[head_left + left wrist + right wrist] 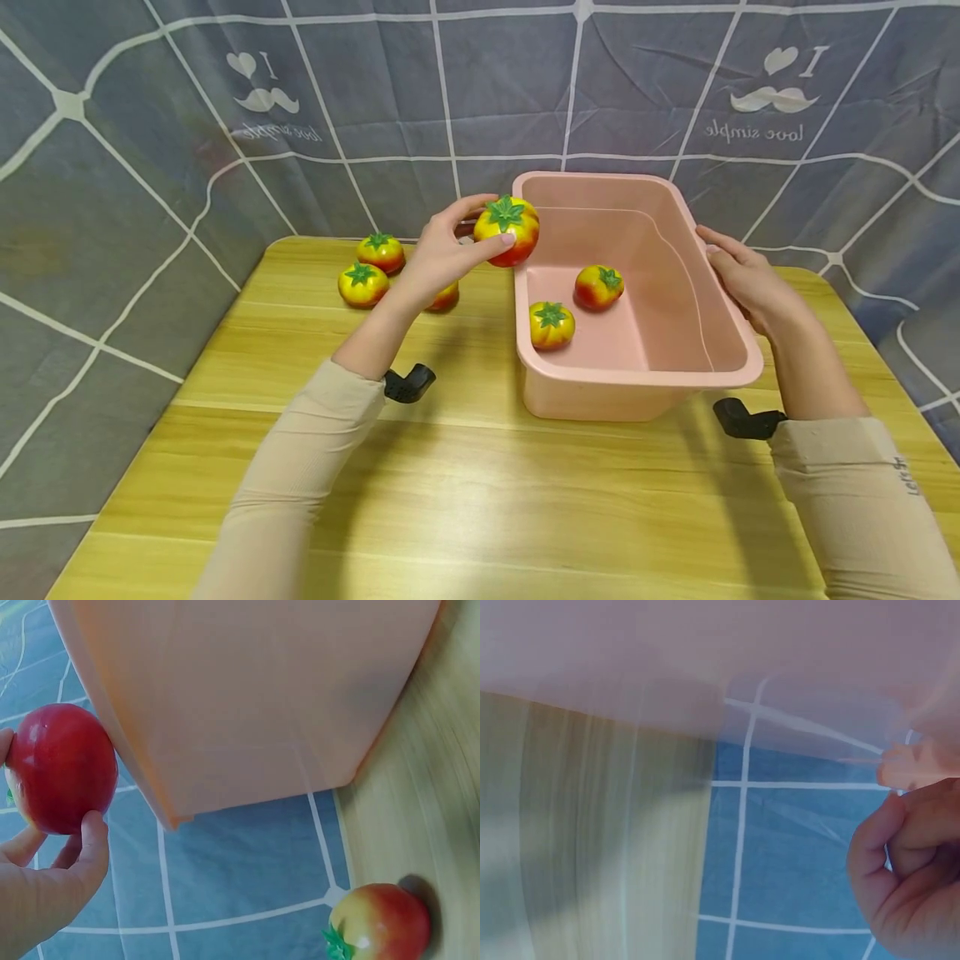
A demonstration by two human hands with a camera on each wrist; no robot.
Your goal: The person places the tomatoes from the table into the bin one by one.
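Held tomato [507, 231]: at the left rim of the pink tub [641, 373], roughly level with the rim or just above it, leaf side up. Contact with the rim: cannot tell.

Left hand [450, 250] grips this tomato from the tub's outer left side, thumb on the near face, fingers round the far side. Hold looks secure, though the skin is glossy and could slip if squeezed off-centre. Judgement: keep thumb and fingers opposed across the widest part, and raise the fruit well clear of the rim before crossing, so neither knuckles nor tomato clip it.

Right hand [753, 279] pinches the tub's right rim. Useful brace; best kept steady, without pulling the tub askew.

Inside the tub: one tomato [552, 326] near its near left corner, a second tomato [598, 287] farther back and nearer its middle. The tub's right half offers bare floor. Setting down there, low and gently, should avoid knocks and rolling.

Left of the tub, on the wooden table [465, 492]: three loose tomatoes [362, 284], one partly hidden by the left arm.

Behind the tub: grey curtain [510, 92] with white lines.
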